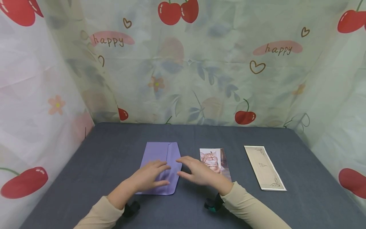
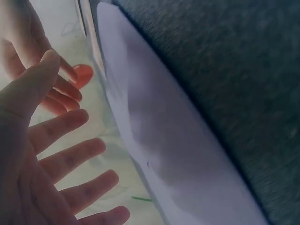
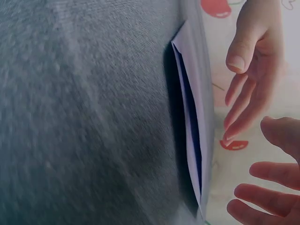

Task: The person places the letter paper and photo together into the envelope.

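Note:
A purple envelope [image 1: 156,152] lies flat on the table, its flap side toward the right. My left hand [image 1: 149,176] hovers over the envelope, fingers spread and holding nothing. Over the envelope's right edge is my right hand [image 1: 200,171], also with loose, apart fingers and nothing in them. The left wrist view shows a gap between the left hand [image 2: 56,173] and the envelope [image 2: 159,122]. In the right wrist view the envelope [image 3: 193,93] gapes slightly along one edge, apart from the right hand [image 3: 272,187].
A card with a cat picture [image 1: 210,159] lies right of the envelope, partly hidden by the right hand and wrist. Farther right lies a beige folded paper [image 1: 264,168] with ornate corners. A dark cloth covers the table [image 1: 120,140]; a patterned curtain [image 1: 183,82] encloses its back and sides.

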A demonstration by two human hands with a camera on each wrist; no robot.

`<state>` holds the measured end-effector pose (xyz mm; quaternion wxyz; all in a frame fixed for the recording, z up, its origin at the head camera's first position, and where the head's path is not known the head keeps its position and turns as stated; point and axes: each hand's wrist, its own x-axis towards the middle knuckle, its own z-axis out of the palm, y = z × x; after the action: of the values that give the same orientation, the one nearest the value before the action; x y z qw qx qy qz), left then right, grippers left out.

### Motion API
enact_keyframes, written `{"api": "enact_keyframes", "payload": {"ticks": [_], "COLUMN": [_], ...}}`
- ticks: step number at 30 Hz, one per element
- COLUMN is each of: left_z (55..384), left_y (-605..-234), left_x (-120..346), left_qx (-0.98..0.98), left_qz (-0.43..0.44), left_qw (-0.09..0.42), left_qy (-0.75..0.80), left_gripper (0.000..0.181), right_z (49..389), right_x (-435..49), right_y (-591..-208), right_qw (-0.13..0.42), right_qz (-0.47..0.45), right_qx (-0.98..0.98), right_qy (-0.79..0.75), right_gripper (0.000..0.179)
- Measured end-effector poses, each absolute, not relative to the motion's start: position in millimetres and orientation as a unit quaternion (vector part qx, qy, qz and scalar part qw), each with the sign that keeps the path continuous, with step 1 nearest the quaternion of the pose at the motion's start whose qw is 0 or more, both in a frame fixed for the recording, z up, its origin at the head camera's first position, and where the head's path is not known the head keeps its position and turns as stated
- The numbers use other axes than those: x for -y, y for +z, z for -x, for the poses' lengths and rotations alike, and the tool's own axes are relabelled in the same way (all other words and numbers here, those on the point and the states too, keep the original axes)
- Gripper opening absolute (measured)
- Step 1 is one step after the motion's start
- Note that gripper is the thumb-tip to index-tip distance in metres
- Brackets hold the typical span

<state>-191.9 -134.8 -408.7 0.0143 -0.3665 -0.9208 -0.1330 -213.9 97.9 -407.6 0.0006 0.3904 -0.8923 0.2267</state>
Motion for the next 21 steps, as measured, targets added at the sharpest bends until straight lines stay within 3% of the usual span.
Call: {"api": "enact_keyframes", "payload": {"ticks": [21], "left_z": [188], "left_y": [-418], "left_x": [134], "left_qx": [0.921], "left_qz": [0.363], "left_qw": [-0.038], "left_qy": [-0.138], "left_gripper": [0.059], "right_z": [214], "right_x": [-80], "right_y": [-425], "right_qw": [-0.09], "right_qz": [-0.387], "right_qx": [0.898], "right_qy": [0.19], "right_gripper": [0.052]}}
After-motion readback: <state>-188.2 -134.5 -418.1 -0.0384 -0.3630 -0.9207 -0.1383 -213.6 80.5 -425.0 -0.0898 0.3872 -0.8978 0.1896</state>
